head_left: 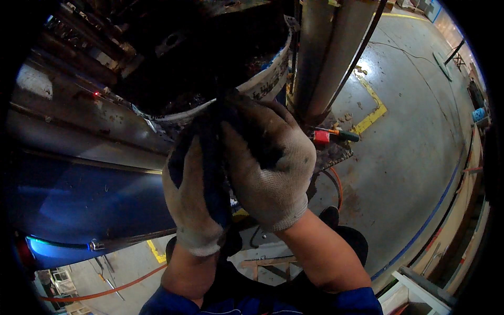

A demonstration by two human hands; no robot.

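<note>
Both my hands wear pale knit gloves with dark, soiled palms and fingers. My left hand [191, 197] and my right hand [275, 157] are close together, fingers curled in, just in front of a round white-rimmed container [205, 111]. A thin dark piece seems to rise between the fingertips, but shadow hides what it is. The container's outer wall bears dark marks and smears, and its inside is very dark. Behind the rim, a dark metal part with a hole [170, 41] shows faintly.
Right of the container stands a thick metal column [317, 63]. At its foot, a red block [321, 137] and a dark-handled tool [346, 136] lie on a dirty ledge. A blue machine panel [94, 205] is at left. Orange hoses [118, 289] cross the grey floor [399, 157].
</note>
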